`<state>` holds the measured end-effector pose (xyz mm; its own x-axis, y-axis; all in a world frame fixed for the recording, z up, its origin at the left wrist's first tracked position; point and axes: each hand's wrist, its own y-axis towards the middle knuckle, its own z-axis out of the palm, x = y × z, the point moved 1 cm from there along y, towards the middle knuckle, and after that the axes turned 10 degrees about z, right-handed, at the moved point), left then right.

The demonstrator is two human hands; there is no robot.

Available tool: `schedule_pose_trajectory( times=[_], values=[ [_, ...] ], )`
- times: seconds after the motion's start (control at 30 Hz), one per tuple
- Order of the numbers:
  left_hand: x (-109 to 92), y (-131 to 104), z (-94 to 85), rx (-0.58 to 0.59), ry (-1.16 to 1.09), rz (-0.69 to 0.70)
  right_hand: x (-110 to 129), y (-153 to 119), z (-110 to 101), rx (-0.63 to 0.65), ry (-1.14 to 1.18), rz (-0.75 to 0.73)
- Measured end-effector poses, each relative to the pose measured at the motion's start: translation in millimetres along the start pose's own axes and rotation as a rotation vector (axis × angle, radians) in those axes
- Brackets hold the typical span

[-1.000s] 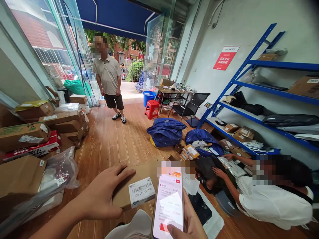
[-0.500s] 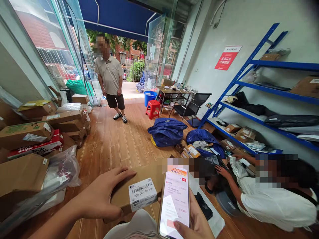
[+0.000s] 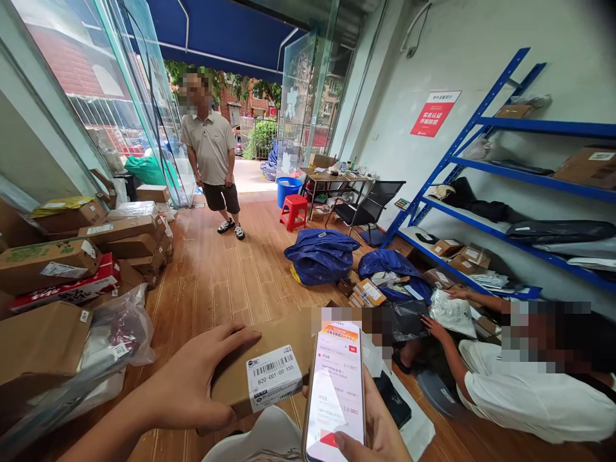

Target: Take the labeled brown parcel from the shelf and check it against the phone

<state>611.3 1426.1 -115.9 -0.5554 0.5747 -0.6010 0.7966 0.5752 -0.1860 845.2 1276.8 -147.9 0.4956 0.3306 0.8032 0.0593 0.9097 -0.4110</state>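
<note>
the left hand (image 3: 192,385) clasps the cardboard box (image 3: 269,359) (barcode label up); just right of the box, the right hand (image 3: 380,430) grips the phone (image 3: 337,391), its screen lit; scanning looks underway, box unshelved.

The wooden floor (image 3: 226,282) has lots on it. Brown cardboard boxes (image 3: 120,234) sit stacked on the left. Two blue bags (image 3: 320,253) lie in the middle, with a red stool (image 3: 293,210) behind them. The blue shelf (image 3: 481,192) on the right holds small boxes (image 3: 459,255) and dark bags (image 3: 558,231).
</note>
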Motion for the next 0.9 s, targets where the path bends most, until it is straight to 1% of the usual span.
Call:
schedule_pose_trajectory(
  times=[0.1,0.23,0.47,0.6,0.8,0.9],
  values=[
    [0,0,-0.9,0.005,0.026,-0.008,1,-1,3,0.023,0.000,0.006],
    [-1,-1,-1.6,-0.001,0.052,-0.008,4,-1,9,0.017,0.021,0.010],
    [1,-2,1.1,-0.019,0.089,-0.013,5,-1,17,0.051,0.048,0.016],
    [3,-1,0.5,0.010,0.114,-0.045,3,0,19,0.084,0.028,0.040],
    [5,0,-3.0,0.057,0.140,-0.066,4,4,22,0.081,0.033,0.006],
    [7,1,-2.9,0.037,0.131,-0.052,7,3,25,0.070,0.025,0.013]
  ],
)
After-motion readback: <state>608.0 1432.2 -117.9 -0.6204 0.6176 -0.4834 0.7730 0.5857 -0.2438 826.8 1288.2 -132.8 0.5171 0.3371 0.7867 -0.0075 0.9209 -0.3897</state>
